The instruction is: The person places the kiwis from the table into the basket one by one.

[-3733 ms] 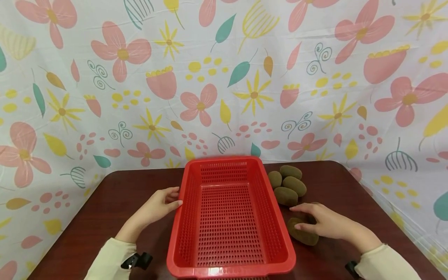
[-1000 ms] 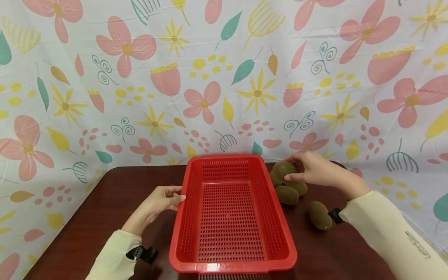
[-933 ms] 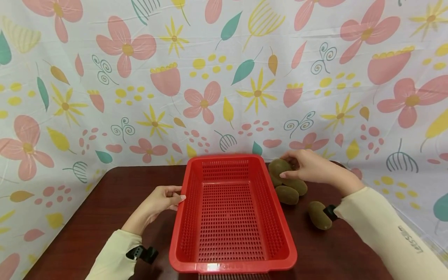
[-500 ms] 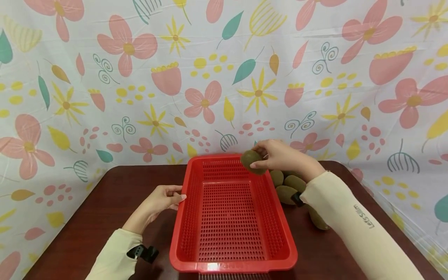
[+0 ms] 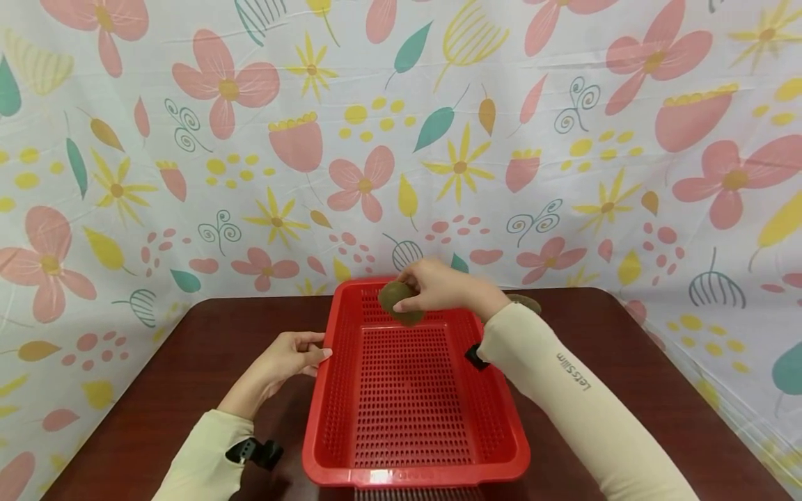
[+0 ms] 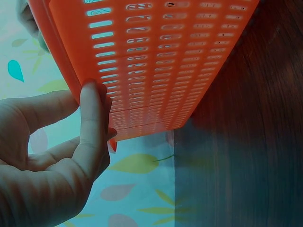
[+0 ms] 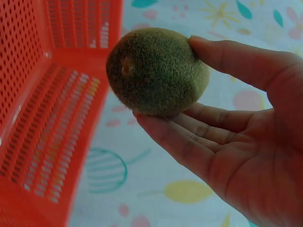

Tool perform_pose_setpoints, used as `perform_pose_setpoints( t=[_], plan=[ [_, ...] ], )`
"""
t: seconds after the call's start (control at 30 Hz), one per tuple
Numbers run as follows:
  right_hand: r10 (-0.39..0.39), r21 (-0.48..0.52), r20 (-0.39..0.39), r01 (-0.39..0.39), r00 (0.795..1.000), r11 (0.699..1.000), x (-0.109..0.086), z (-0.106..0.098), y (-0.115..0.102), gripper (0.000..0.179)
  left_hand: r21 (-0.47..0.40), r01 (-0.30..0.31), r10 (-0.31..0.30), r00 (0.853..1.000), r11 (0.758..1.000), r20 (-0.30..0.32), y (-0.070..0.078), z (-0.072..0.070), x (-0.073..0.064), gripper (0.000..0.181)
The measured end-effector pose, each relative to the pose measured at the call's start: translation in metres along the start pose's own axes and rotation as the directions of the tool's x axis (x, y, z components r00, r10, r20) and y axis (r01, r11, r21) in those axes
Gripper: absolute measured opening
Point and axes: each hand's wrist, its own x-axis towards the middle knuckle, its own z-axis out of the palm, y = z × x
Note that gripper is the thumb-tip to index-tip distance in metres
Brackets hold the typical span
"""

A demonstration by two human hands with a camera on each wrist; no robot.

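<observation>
My right hand (image 5: 438, 287) holds a brown fuzzy kiwi (image 5: 393, 298) between thumb and fingers, above the far end of the red plastic basket (image 5: 413, 476). In the right wrist view the thumb presses on one side of the kiwi (image 7: 156, 71) and the fingers support it from the other. My left hand (image 5: 288, 362) grips the basket's left rim. In the left wrist view, the left hand's fingers (image 6: 92, 127) lie at the rim and perforated side wall. Another kiwi (image 5: 525, 302) shows partly behind the right sleeve; the other kiwis are hidden by that arm.
The basket stands on a dark reddish-brown table (image 5: 244, 327). A white cloth with a flower and leaf print (image 5: 401, 139) hangs behind and at both sides. The right forearm (image 5: 564, 376) crosses over the basket's right rim.
My right hand took a kiwi from the group right of the basket and has carried it left over the far end. One kiwi had earlier shifted rightward. The left hand stays at the rim.
</observation>
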Motion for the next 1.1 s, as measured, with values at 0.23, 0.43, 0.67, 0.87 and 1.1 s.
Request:
perform_pose_setpoints(
  t=[0.23, 0.43, 0.67, 0.87, 1.1],
  plan=[
    [0.012, -0.045, 0.085, -0.008, 0.996, 0.999, 0.018, 0.028, -0.010, 0.037, -0.003, -0.001, 0.001, 1.000, 1.000, 0.003, 0.000, -0.001, 0.001, 0.052],
    [0.037, -0.033, 0.166, -0.032, 0.985, 0.999, 0.024, 0.050, -0.017, 0.031, -0.003, -0.003, 0.003, 1.000, 1.000, 0.011, -0.001, -0.001, 0.001, 0.052],
    [0.038, -0.042, 0.265, -0.028, 0.964, 0.999, 0.029, 0.071, -0.021, 0.021, -0.004, -0.001, 0.001, 1.000, 1.000, 0.008, -0.002, -0.002, 0.002, 0.049],
    [0.047, -0.060, 0.313, -0.030, 0.949, 0.998, 0.029, 0.084, -0.024, 0.018, 0.007, -0.002, 0.002, 1.000, 1.000, 0.005, 0.000, -0.002, 0.002, 0.049],
    [0.045, -0.119, 0.406, 0.004, 0.913, 0.993, 0.027, 0.101, -0.027, 0.039, 0.017, 0.020, -0.020, 1.000, 1.000, -0.001, -0.001, -0.001, 0.001, 0.050]
  ],
)
